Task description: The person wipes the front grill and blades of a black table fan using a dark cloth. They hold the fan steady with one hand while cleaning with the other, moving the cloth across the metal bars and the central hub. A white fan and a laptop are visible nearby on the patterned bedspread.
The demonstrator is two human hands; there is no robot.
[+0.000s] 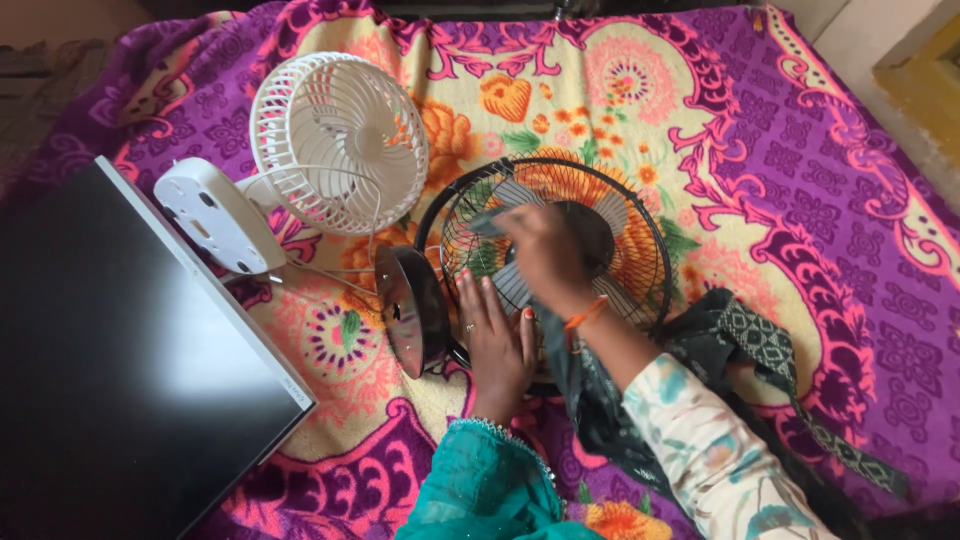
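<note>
Dark cloth (pixel 590 390) is pinched in the right hand (pixel 545 255), whose fingers are closed on it and pressed against the wire grille of the black fan (pixel 640 270). The hand is a little blurred, so the exact hold of each finger cannot be told. The cloth trails back from that hand under the wrist, which wears an orange band, and spreads out in a heap on the bedspread (pixel 800 150) just to the near right of the fan.

The left hand (pixel 495 340) lies flat with its fingers spread and together at the near rim of the black fan, touching it, and grips nothing. Just to the left of this hand is the fan's round shiny base (pixel 408 310), tipped up on edge.

Farther left and beyond both hands lies a white fan (pixel 335 140), its round cage facing up and its white base (pixel 215 215) pointing to the left, a thin white cord looping from it. Well to the left of the hands a dark flat screen (pixel 110 370) with a pale edge rests on the purple, yellow and pink flowered bedspread.
</note>
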